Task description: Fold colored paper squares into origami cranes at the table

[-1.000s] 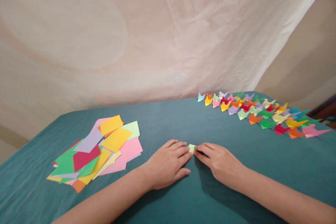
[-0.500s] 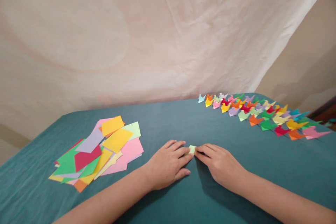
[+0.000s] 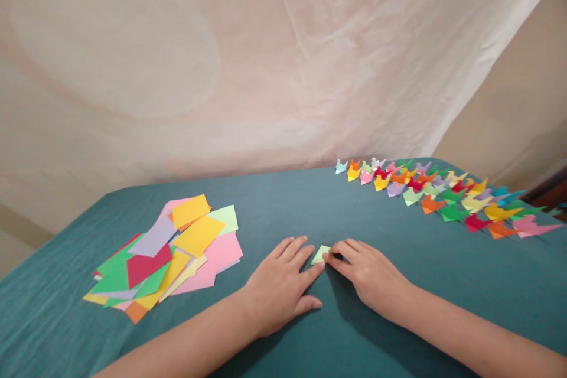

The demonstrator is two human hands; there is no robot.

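A small folded piece of pale green paper (image 3: 320, 254) lies on the teal tablecloth (image 3: 310, 201) between my two hands. My left hand (image 3: 280, 283) rests flat on the cloth, fingers stretched out and spread, its fingertips touching the paper's left edge. My right hand (image 3: 367, 274) has its fingers pressed together on the paper's right corner, pinning it down.
A loose pile of coloured paper squares (image 3: 166, 254) lies at the left. Several rows of folded paper cranes (image 3: 438, 192) in many colours stand at the far right. A wrinkled cream cloth (image 3: 248, 59) hangs behind the table.
The green paper shows more now and sits tilted. My left fingers have spread and drawn back slightly from it. My right fingertips stay on its corner.
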